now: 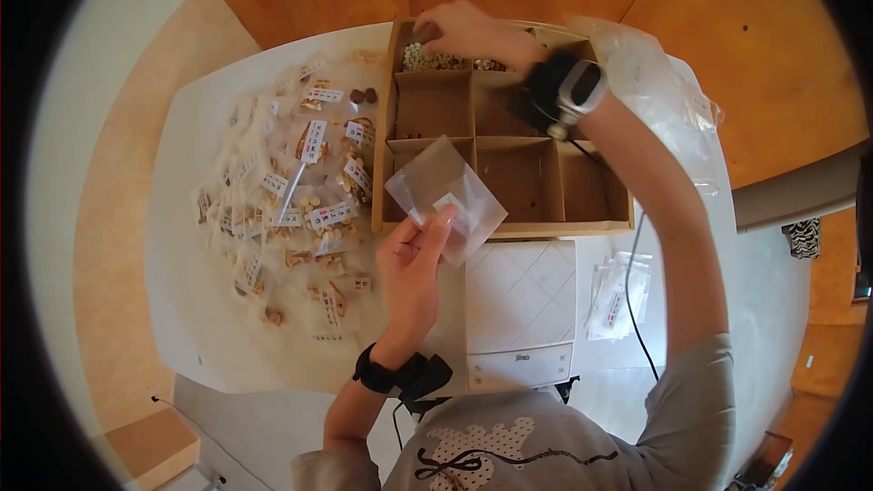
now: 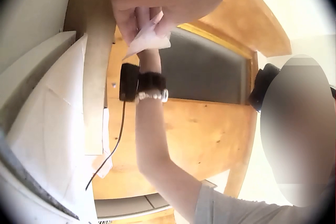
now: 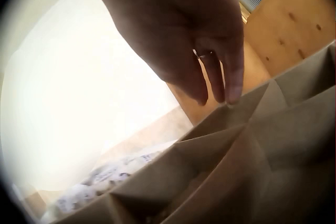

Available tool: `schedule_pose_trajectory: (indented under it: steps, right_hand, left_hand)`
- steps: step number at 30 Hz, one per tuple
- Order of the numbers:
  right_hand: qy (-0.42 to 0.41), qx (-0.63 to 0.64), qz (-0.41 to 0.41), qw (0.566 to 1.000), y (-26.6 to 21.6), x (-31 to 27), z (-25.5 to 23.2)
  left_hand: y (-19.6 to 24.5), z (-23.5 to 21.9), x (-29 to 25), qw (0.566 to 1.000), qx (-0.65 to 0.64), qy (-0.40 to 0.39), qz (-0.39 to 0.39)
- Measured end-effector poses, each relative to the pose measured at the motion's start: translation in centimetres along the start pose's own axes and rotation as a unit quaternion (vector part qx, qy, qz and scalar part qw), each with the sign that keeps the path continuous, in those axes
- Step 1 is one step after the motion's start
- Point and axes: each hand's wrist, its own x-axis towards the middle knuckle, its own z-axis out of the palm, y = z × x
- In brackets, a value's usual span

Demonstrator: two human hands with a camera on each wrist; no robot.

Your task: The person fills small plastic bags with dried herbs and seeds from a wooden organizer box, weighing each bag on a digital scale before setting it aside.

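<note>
Left hand (image 1: 409, 282) pinches a labelled clear bag (image 1: 446, 168) between thumb and fingers, over the front rim of the divided box (image 1: 546, 233); this probably keeps it close to the compartments. Right hand (image 1: 468, 32) hangs over the far-left compartment of pale pieces (image 1: 418, 56), fingers loosely extended downward with gaps between; no held item can be made out. Filled bags (image 1: 314, 214) lie left of the box, apparently grouped there to leave the front accessible. Divider edges limit sideways movement at the right hand; the bag has open room above the rim. A cable (image 1: 629, 295) crosses the flat bags (image 1: 611, 309), presenting a possible snag.
</note>
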Motion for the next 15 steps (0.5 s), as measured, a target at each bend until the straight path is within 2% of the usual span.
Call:
schedule_pose_trajectory:
  steps: [4,5,8,11,13,14,15]
  right_hand:
    - [-0.069,-0.139,0.081,0.985,0.6,3.0,5.1]
    - [-0.057,-0.119,0.018,0.991,1.1,3.9,5.6]
    - [-0.103,-0.015,-0.037,0.994,1.6,3.4,4.7]
    - [-0.079,-0.02,0.002,0.997,1.3,2.4,2.8]
    - [-0.089,0.181,0.085,0.976,1.6,1.8,2.0]
    - [-0.092,0.279,0.125,0.948,1.8,1.7,1.8]
    - [-0.106,0.351,0.131,0.921,2.4,2.0,1.9]
  left_hand:
    - [0.3,0.1,0.0,1.0,0.006,-0.008,-0.014]
    - [0.2,0.2,0.0,1.0,-0.001,-0.006,-0.017]
    - [0.4,0.2,0.0,0.999,-0.02,0.002,-0.031]
    - [0.6,0.5,0.0,0.999,-0.018,0.02,-0.046]
    - [0.7,0.4,0.1,0.999,-0.006,0.03,-0.044]
    - [0.7,0.1,0.3,0.999,0.003,0.032,-0.038]
    - [0.8,-0.1,0.4,0.999,0.011,0.034,-0.031]
